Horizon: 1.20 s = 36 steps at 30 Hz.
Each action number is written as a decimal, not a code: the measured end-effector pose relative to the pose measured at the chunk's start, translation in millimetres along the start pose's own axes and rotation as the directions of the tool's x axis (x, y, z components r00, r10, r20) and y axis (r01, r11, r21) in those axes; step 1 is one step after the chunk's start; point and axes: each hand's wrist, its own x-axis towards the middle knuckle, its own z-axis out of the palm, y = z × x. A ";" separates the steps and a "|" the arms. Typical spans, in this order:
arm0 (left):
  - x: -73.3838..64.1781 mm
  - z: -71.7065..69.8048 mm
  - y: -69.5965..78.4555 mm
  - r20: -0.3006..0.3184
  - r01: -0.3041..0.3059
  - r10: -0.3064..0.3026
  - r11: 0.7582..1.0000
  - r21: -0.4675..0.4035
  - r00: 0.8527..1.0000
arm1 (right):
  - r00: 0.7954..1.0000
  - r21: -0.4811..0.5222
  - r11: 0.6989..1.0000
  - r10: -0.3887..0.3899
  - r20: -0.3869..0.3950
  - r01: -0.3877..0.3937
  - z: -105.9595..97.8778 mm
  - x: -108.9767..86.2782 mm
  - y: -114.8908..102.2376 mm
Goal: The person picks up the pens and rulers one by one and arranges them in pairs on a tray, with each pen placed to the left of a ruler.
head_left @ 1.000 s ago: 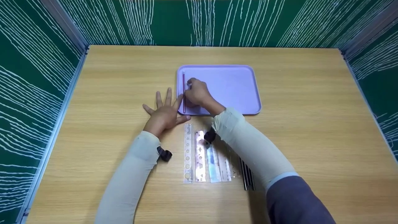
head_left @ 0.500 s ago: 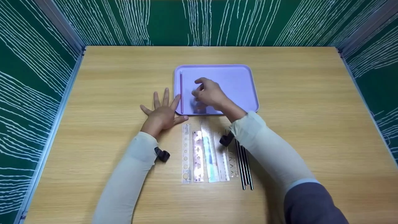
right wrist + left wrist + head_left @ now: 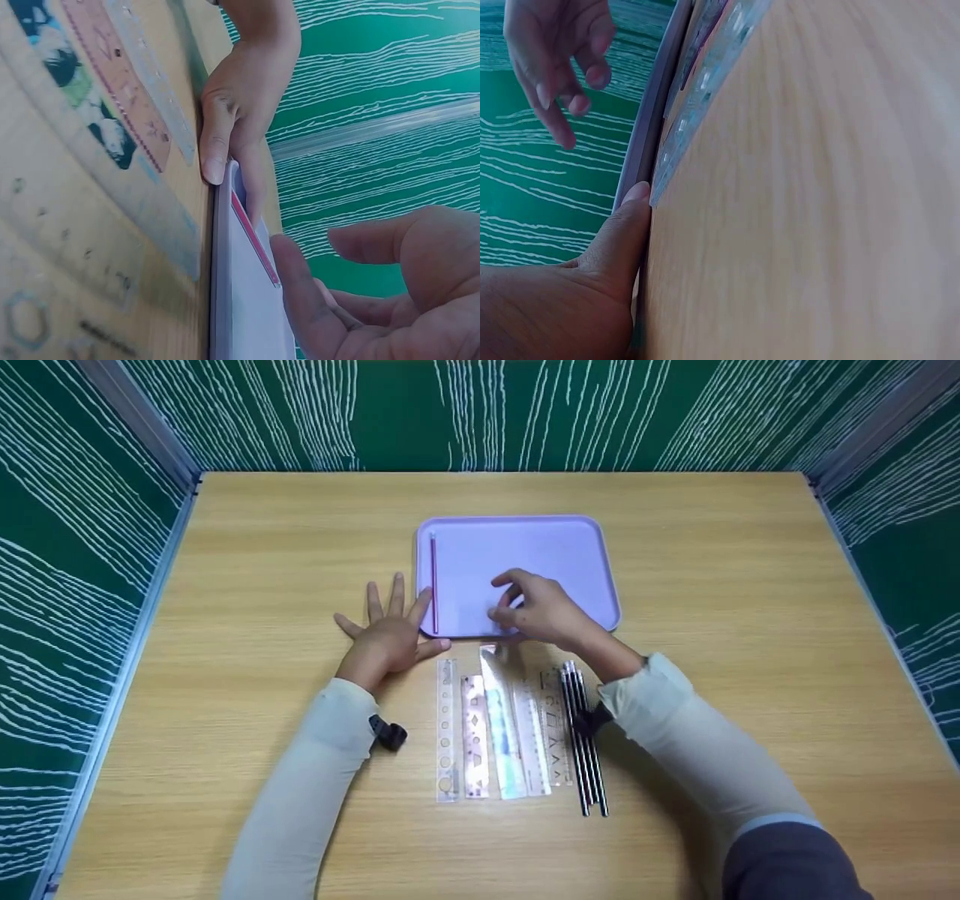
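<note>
Right hand (image 3: 544,607) has nothing in it: fingers loosely bent, thumb and forefinger apart, raised above the near side of the lilac tray (image 3: 517,547); the left wrist view also shows it off any surface. Left hand (image 3: 386,641) isn't gripping either: palm down, fingers spread, thumb along the tray's near edge and forefinger at the left rim, so it looks like a brace on that corner. Red pencil (image 3: 434,585) lies in the tray, parallel to and just beside the left wall. Step in hand looks like loading the tray, one piece placed, right hand between pieces. If so, next move calls for the right hand to come down to the row between tray and person and pinch one item: the dark pencils (image 3: 589,765) on the row's right end should be easy to pick up, while the clear rulers (image 3: 450,727) lie flat and likely need an edge lifted first. Left hand probably best left as is. Pose: right forearm slants in from the lower right, its wrist camera (image 3: 592,720) over the pencils; left forearm comes up from the lower left, well apart from the rulers.
</note>
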 end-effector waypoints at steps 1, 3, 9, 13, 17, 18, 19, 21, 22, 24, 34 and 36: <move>0.2 0.0 -0.1 0.002 0.003 -0.003 1.000 0.000 1.000 | 1.000 0.006 1.000 0.002 0.006 -0.002 -1.7 -3.7 2.0; 0.3 -0.3 -0.2 0.007 0.006 -0.006 1.000 0.000 1.000 | 1.000 0.032 0.999 0.004 0.024 -0.005 -4.8 -11.2 5.7; -1.6 -1.2 -1.2 0.008 -0.005 0.005 1.000 0.002 1.000 | 0.999 -0.006 1.000 -0.001 0.040 0.002 -9.1 -30.8 16.2; -1.0 -1.1 -2.0 0.017 -0.008 0.008 1.000 0.004 1.000 | 0.999 0.035 0.999 -0.007 0.046 0.005 -7.5 -41.1 23.6; -0.4 -0.8 -1.8 0.020 -0.007 0.007 1.000 0.003 1.000 | 0.998 0.129 0.992 0.005 0.063 -0.013 -4.7 -51.6 31.1; -0.3 -0.8 -1.5 0.020 -0.007 0.007 1.000 0.000 1.000 | 0.998 0.135 0.991 0.008 0.063 -0.017 -4.0 -54.8 32.5; -0.3 -0.8 -1.1 0.018 -0.008 0.008 1.000 -0.002 1.000 | 0.998 0.130 0.991 0.010 0.059 -0.018 -3.2 -58.1 34.1; -0.4 -1.0 -0.6 0.016 -0.008 0.008 1.000 -0.004 1.000 | 0.999 0.105 0.994 0.013 0.048 -0.018 -1.7 -65.3 37.4; -0.6 -0.9 -0.4 0.014 -0.009 0.009 1.000 -0.006 1.000 | 0.999 0.084 0.996 0.013 0.042 -0.016 -0.6 -69.1 38.7; -0.8 -0.7 0.0 0.012 -0.012 0.012 1.000 -0.006 1.000 | 0.999 0.061 0.998 0.013 0.034 -0.015 1.7 -76.7 40.9; 0.0 -0.5 -0.9 0.018 -0.010 0.010 1.000 0.001 1.000 | 0.996 -0.177 0.982 -0.071 -0.056 0.060 7.3 -102.2 47.5; -0.3 -0.6 -1.2 0.018 -0.009 0.009 1.000 0.004 1.000 | 0.997 -0.164 0.985 -0.063 -0.053 0.054 7.9 -104.7 49.5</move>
